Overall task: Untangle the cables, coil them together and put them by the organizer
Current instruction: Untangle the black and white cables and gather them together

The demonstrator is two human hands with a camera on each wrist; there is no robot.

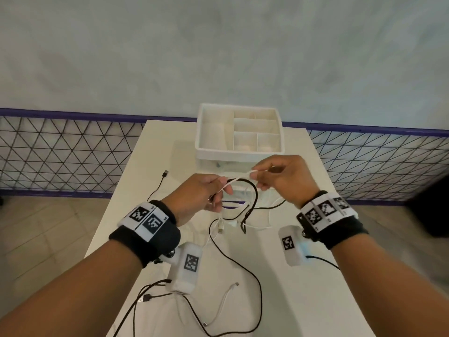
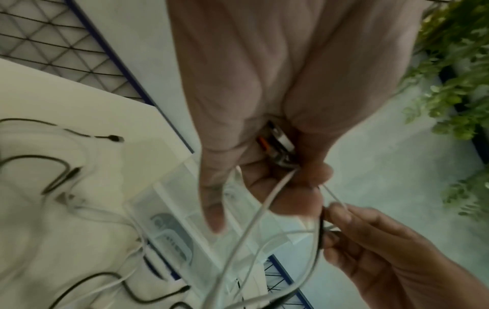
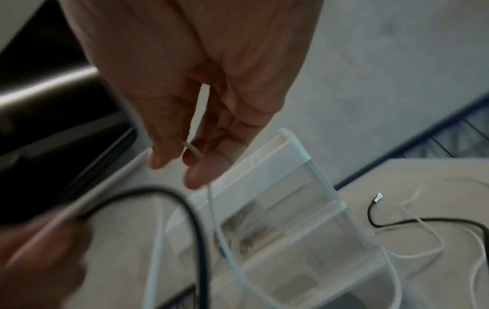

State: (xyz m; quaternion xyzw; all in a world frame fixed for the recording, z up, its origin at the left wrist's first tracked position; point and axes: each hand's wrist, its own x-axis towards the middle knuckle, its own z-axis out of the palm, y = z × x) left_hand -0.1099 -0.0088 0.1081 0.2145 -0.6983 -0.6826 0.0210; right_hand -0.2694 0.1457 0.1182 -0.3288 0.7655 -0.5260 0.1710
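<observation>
Black cables (image 1: 260, 297) and white cables (image 1: 224, 301) lie tangled on the white table (image 1: 303, 288) in front of the white organizer (image 1: 239, 132). My left hand (image 1: 213, 193) is raised above the table and grips a bunch of cable ends, with plugs (image 2: 280, 146) showing inside its curled fingers. My right hand (image 1: 261, 175) pinches a white cable strand (image 1: 239, 178) that runs across to the left hand. In the right wrist view the white cable (image 3: 194, 151) sits between thumb and fingers. A black loop (image 3: 185, 209) hangs below both hands.
The organizer has several open compartments on top and clear drawers (image 2: 185, 219) below. A black plug (image 1: 165, 173) lies at the table's left side. A wire-mesh fence with a purple rail (image 1: 60, 152) runs behind the table. Green plants (image 2: 455, 83) stand off to one side.
</observation>
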